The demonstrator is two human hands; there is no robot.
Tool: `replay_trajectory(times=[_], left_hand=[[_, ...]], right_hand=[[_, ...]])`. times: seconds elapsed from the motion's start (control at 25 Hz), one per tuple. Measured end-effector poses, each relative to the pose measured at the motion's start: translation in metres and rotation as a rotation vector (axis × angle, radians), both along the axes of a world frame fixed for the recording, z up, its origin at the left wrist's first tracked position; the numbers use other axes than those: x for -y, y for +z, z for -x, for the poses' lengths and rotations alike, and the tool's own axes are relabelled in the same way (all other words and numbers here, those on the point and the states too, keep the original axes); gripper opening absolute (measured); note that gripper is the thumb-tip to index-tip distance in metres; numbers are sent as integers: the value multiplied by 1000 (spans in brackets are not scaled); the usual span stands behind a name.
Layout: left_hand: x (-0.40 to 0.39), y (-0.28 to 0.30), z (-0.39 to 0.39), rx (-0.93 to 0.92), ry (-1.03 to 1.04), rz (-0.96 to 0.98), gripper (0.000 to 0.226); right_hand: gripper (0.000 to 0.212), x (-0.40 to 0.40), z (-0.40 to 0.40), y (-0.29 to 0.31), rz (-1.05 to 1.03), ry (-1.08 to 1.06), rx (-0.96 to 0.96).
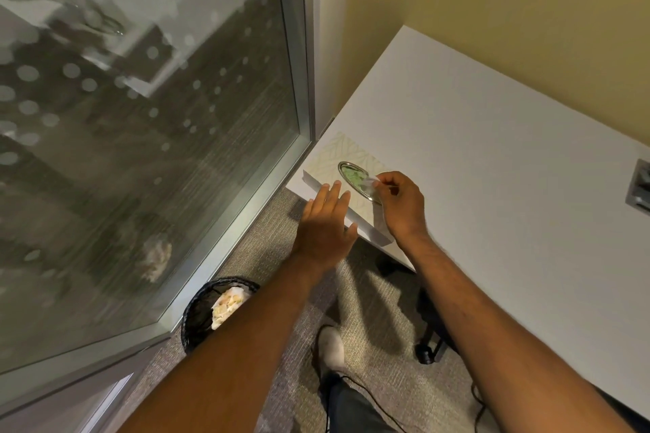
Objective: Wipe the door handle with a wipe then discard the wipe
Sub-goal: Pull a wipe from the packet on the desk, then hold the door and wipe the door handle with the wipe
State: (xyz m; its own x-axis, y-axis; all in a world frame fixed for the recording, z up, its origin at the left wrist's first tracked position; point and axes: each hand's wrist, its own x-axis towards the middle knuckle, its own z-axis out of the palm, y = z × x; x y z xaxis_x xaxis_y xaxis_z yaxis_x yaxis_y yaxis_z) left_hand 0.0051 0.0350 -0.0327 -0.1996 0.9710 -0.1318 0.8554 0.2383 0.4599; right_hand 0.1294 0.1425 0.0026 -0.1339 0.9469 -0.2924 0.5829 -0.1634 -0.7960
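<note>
A pale patterned wipe box [339,155] lies on the corner of the white table [492,158], with an oval slot on top. My right hand [401,204] pinches the tip of a wipe [370,183] sticking out of that slot. Beside it, my left hand [325,221] rests flat against the box's near edge, fingers spread. No door handle is in view. A black mesh bin [200,309] with crumpled paper inside stands on the carpet below my left forearm.
A frosted glass panel in a metal frame [306,81] fills the left side. The yellow wall [510,10] runs behind the table. Under the table are a chair base [427,355], a cable and my shoe [330,344]. A metal grommet [638,186] sits at the table's right.
</note>
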Motion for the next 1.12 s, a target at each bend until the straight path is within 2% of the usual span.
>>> replay_trajectory(times=[0.08, 0.16, 0.28, 0.44, 0.56, 0.72, 0.92, 1.12], left_hand=[[1, 2, 1, 2, -23, -9, 61], [-1, 10, 3, 97, 14, 15, 59], [-5, 39, 5, 483, 215, 83, 51], [34, 93, 17, 953, 636, -78, 27], [106, 129, 38, 1164, 656, -140, 20], [220, 152, 62, 1256, 713, -248, 18], [384, 170, 92, 1158, 935, -427, 6], [538, 191, 122, 1124, 1083, -572, 9]], right_hand=[[14, 5, -1, 10, -2, -33, -88], [13, 10, -2, 20, -1, -88, -183], [14, 24, 0, 37, 84, -154, -336], [19, 80, 16, 78, 289, -140, -503], [20, 143, 37, 102, 440, -72, -617], [22, 245, 75, 116, 517, 99, -651], [24, 392, 129, 145, 644, 232, -668], [25, 531, 171, 162, 605, 518, -584]])
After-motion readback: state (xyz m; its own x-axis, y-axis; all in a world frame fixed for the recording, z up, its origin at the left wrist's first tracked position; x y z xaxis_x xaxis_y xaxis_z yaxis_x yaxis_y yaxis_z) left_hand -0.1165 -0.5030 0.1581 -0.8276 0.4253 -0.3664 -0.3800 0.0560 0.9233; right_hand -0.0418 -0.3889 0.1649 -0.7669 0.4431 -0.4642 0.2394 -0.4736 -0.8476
